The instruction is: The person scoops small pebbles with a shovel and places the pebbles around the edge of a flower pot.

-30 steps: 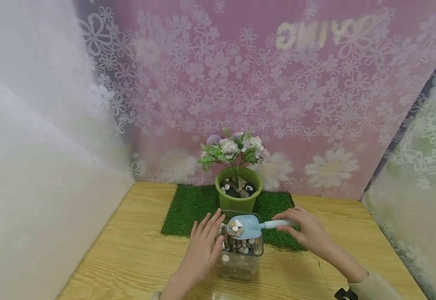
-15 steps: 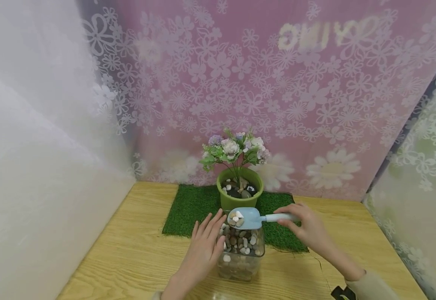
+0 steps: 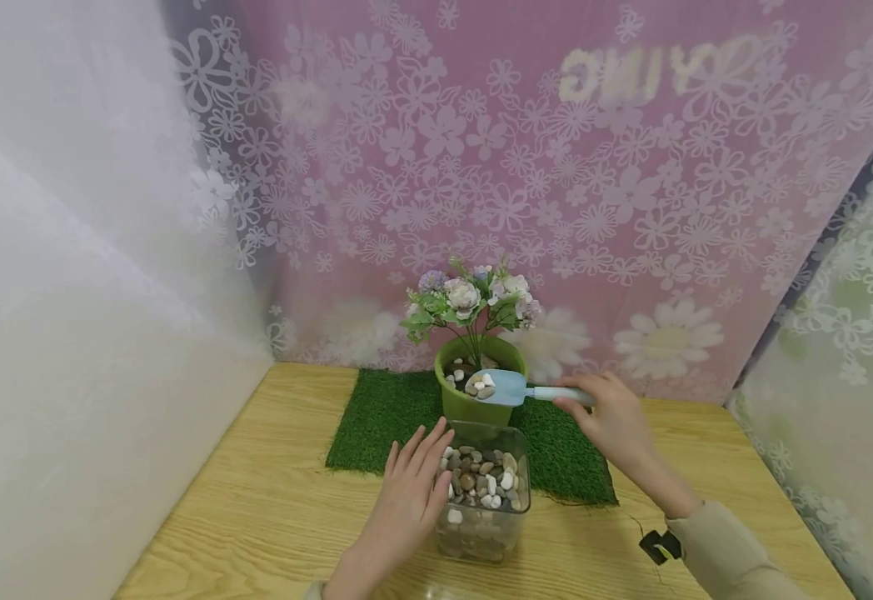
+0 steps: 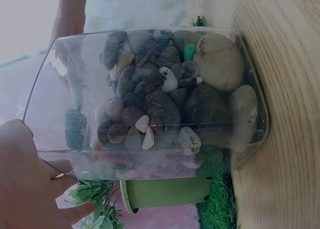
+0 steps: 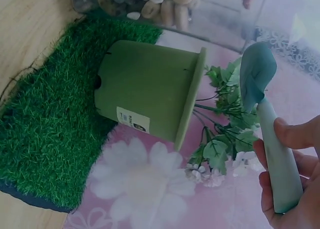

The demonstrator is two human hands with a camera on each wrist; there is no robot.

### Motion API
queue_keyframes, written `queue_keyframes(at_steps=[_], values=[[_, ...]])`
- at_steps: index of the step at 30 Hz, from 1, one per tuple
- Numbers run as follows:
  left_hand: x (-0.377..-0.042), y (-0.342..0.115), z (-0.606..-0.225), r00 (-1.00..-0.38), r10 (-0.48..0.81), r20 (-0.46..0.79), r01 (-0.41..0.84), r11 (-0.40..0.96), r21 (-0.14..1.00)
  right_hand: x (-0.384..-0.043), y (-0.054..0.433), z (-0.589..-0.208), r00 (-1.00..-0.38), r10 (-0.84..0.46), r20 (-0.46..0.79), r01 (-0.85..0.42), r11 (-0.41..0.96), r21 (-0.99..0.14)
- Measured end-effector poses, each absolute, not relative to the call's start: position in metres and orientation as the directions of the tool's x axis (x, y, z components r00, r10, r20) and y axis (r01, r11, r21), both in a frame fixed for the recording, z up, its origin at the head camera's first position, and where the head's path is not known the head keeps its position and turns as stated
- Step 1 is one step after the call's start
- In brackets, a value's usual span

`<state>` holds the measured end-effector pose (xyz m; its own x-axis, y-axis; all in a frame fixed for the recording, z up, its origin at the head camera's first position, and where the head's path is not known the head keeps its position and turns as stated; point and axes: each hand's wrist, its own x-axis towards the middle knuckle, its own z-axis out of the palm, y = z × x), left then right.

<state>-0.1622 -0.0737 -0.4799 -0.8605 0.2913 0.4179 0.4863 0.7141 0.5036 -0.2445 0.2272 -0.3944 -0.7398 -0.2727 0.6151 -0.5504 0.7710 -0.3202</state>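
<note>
A small blue shovel (image 3: 507,388) with a pale handle is gripped by my right hand (image 3: 616,421). Several white and tan pebbles (image 3: 481,385) lie in its scoop, which overlaps the near rim of the green flowerpot (image 3: 477,411) in the head view. Dark and white stones sit in the pot around the stems of the flowers (image 3: 470,296). My left hand (image 3: 404,493), fingers straight, rests at the left rim of a clear plastic container (image 3: 481,533). Grey, brown and white stones (image 4: 150,94) fill part of that container, which stands in front of the pot.
Under the pot lies a green artificial grass mat (image 3: 376,425) on the wooden table (image 3: 271,492). A pink floral curtain (image 3: 421,183) hangs behind, with a pale sheet (image 3: 92,317) on the left and a floral one (image 3: 856,375) on the right.
My right hand has carried the loaded shovel forward, from over the clear container to the flowerpot's near rim. The left hand has stayed at the container.
</note>
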Motion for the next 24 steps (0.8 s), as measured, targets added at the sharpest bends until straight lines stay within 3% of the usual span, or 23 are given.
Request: queue_keyframes(at_steps=[11, 24], values=[[-0.163, -0.074, -0.478, -0.859, 0.305, 0.411, 0.487, 0.733, 0.475, -0.276, 0.209, -0.410, -0.771, -0.239, 0.591, -0.497, 0.805, -0.323], [-0.163, -0.075, -0.479, -0.850, 0.301, 0.433, 0.494, 0.740, 0.456, -0.294, 0.178, -0.403, -0.847, -0.240, 0.475, -0.401, 0.874, -0.274]])
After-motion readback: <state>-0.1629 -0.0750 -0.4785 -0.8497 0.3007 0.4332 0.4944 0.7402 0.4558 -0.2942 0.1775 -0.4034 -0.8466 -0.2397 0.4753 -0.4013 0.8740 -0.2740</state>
